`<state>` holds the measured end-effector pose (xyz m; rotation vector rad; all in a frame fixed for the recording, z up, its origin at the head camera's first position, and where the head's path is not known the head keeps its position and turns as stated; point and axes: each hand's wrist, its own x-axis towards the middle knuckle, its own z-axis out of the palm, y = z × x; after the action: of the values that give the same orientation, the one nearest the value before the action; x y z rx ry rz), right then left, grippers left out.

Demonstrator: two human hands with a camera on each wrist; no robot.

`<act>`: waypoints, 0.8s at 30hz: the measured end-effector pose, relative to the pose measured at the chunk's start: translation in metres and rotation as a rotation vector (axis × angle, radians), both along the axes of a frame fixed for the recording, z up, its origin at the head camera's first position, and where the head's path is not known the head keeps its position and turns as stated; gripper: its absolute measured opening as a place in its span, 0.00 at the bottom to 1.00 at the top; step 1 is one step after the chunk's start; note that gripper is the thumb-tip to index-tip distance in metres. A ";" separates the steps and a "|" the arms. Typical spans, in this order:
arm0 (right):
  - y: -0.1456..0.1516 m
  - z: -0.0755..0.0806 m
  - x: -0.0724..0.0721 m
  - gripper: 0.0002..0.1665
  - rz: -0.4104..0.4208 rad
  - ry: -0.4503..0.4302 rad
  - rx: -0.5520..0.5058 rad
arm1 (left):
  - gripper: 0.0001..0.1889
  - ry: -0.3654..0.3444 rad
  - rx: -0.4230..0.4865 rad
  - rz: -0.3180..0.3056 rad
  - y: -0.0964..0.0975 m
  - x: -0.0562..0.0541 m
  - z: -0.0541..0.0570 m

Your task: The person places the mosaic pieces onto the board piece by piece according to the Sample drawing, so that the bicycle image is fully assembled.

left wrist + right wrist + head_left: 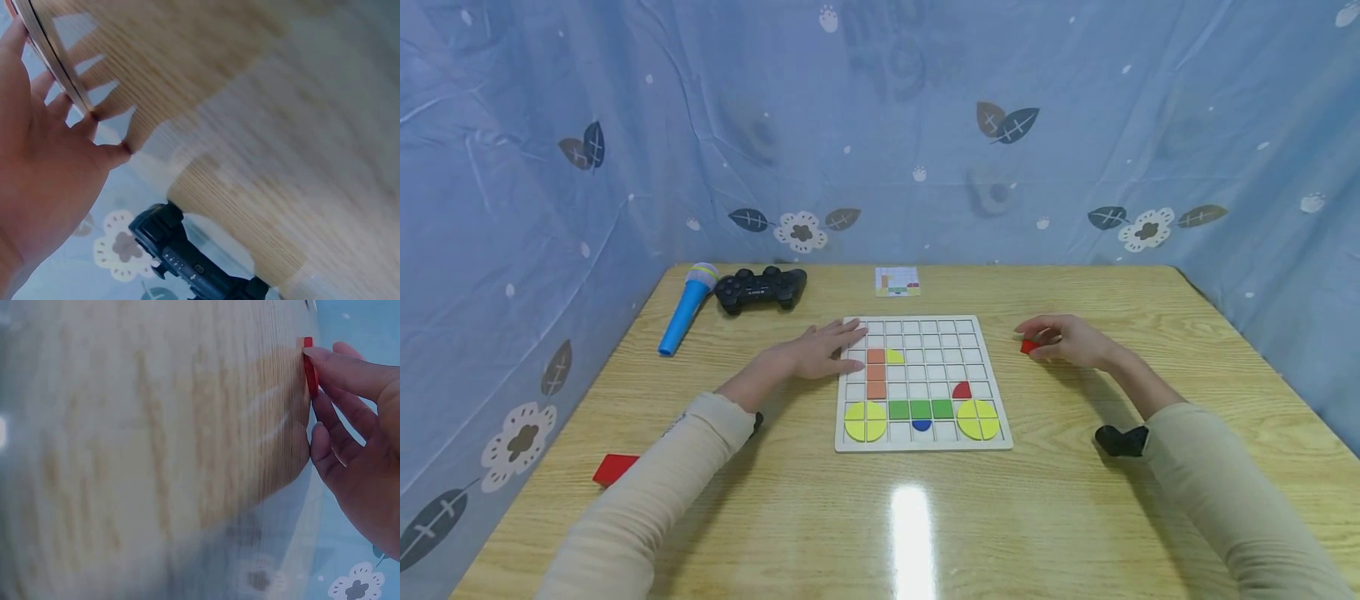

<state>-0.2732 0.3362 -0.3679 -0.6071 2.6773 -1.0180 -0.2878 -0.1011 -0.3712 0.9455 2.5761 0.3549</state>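
A white grid board (951, 371) lies on the table with several coloured tiles in its cells: orange squares (876, 372), green squares (921, 409), yellow quarter circles (894, 357), a red quarter circle (962, 391) and a blue half circle (922, 425). Spread over the board's left edge, my left hand (823, 350) rests with its fingers extended, as the left wrist view also shows. To the right of the board, my right hand (1070, 342) pinches a small red tile (310, 367) between thumb and fingers, low over the tabletop. Fingers partly cover that tile.
A small pattern card (897, 282) lies behind the board. At the back left are a black game controller (762, 288) and a blue toy microphone (687, 310). A red block (613, 468) sits beside the left sleeve. A patterned blue curtain (887, 133) hangs behind the table.
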 end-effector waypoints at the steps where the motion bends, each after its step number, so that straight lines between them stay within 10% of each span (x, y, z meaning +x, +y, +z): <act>1: 0.000 0.000 0.000 0.24 0.005 0.001 0.000 | 0.37 0.000 0.002 -0.001 0.000 0.000 0.000; 24: 0.003 0.003 0.000 0.19 -0.143 -0.124 -0.109 | 0.37 -0.014 0.007 -0.004 0.000 -0.002 -0.001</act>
<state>-0.2732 0.3388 -0.3648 -0.3618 2.6004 -1.2038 -0.2894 -0.1008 -0.3718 0.9468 2.5620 0.3678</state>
